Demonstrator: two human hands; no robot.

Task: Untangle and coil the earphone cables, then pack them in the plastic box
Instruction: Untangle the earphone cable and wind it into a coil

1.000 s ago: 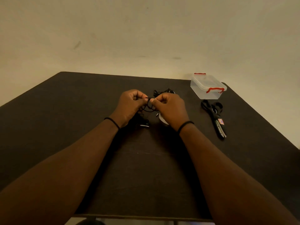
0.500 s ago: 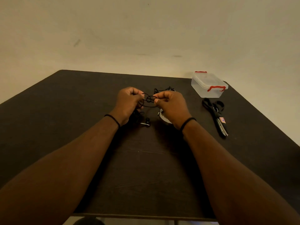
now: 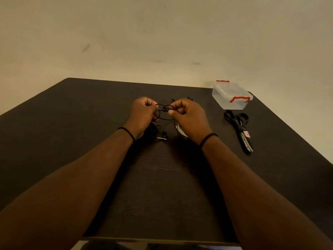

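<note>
Two hands work above the broad dark wooden surface [image 3: 93, 134], and most of what could go wrong starts with how hard they pull. The surface is nearly the same colour as the cable, so a strand that drops at 6 o'clock of the hands would be hard to find again.

The clear plastic box with red clips [image 3: 231, 95] sits at 2 o'clock of the hands, well apart from them, with its lid on. By my judgement it must be opened before packing, and a one-handed try could let a finished coil spring loose. The black-handled scissors [image 3: 238, 129] lie just beside the box at its 6 o'clock, in the likely path of a reach; a trailing loop could snag on them.

The left hand [image 3: 143, 114] has a clenched grip on one side of the thin black earphone cable [image 3: 163, 110], and the right hand [image 3: 187, 115] pinches the other side, the loops raised between them. Pulling the hands apart now would likely tighten the small knot at the loops' crossing rather than free it.

Below the hands, at 6 o'clock, a small earbud with a metal stem [image 3: 163, 138] rests on the surface. Dragging it by the cable could strain the thin wire at its joint.
</note>
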